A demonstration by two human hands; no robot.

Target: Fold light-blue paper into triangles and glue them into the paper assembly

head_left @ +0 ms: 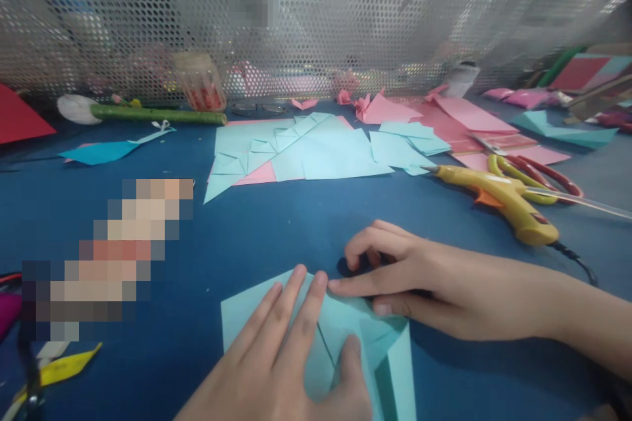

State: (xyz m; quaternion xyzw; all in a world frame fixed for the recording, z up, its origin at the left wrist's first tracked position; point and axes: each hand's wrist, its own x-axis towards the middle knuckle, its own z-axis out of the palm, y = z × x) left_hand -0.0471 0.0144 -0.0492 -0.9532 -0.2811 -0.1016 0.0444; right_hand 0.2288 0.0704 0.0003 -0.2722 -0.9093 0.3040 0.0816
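A light blue sheet of paper [390, 355], partly folded, lies on the blue table [247, 237] near the front edge. My left hand [291, 362] rests flat on it with fingers stretched out, pressing the paper down. My right hand [419, 283] comes in from the right, its index finger pointed along the fold line and touching the paper next to my left fingertips, with the other fingers curled.
Several light blue and pink paper pieces [316, 145] lie in the middle. A yellow glue gun [503, 200] and red-handled scissors [538, 174] lie at right. A green stick [158, 115] lies at back left, before a perforated metal screen [345, 20]. A yellow paper strip [69, 365] lies at front left.
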